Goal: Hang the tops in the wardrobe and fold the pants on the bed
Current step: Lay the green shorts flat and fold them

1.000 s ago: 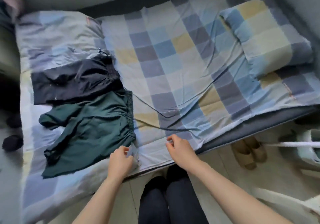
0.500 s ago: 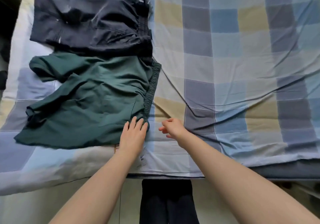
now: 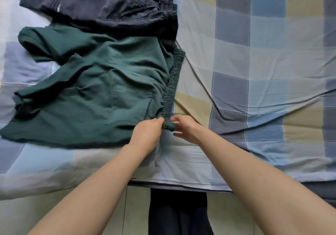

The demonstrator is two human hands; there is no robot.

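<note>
Green pants: lie rumpled and unfolded on the near left part of the bed, legs trailing left, elastic waistband to the right.
Dark pants: lie just beyond the green pair, touching it at the waistband end – they look flattened, but whether they are properly folded I cannot tell.
Left hand: fingers curled onto the near corner of the green waistband, gripping the cloth.
Right hand: at the same corner from the other side; thumb and fingertips appear to pinch the waistband end, the other fingers loosely spread.
Step in hand: judged as taking hold of the waistband to straighten the green pair before its first fold.
Progress: early – 2 pairs of pants are on the bed and the green one is plainly not folded yet.
Tops and wardrobe: neither shows here, so the hanging part cannot be judged.
Elsewhere: checked bedding in blue, grey and yellow; dark-clad legs at the bed's near edge.
</note>
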